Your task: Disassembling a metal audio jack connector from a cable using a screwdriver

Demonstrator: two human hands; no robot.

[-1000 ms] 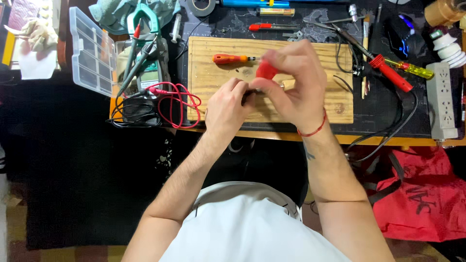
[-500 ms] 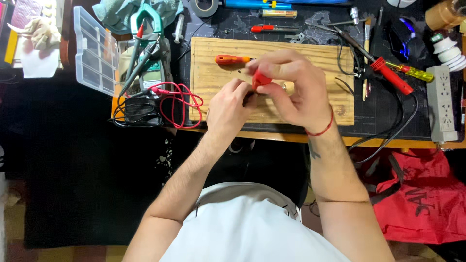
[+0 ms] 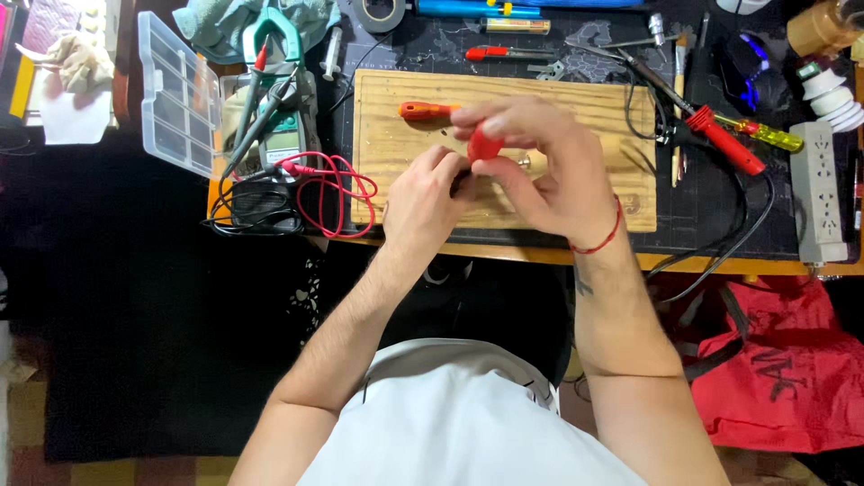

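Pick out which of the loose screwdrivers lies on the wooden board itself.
The orange-handled screwdriver: it rests on the wooden board, just above the hands. The red-handled one and the yellow-handled one both lie on the dark mat beyond the board.

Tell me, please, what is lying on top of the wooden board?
On the wooden board lies an orange-handled screwdriver. Both hands, left and right, cover its middle, so whatever lies beneath them is hidden.

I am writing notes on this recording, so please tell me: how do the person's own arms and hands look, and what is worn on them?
Both forearms are bare, with no sleeves and no gloves. The right hand has a thin red string bracelet around its wrist, and a small dark tattoo sits just below it on the forearm. The left hand wears nothing that shows. A white shirt covers the body.
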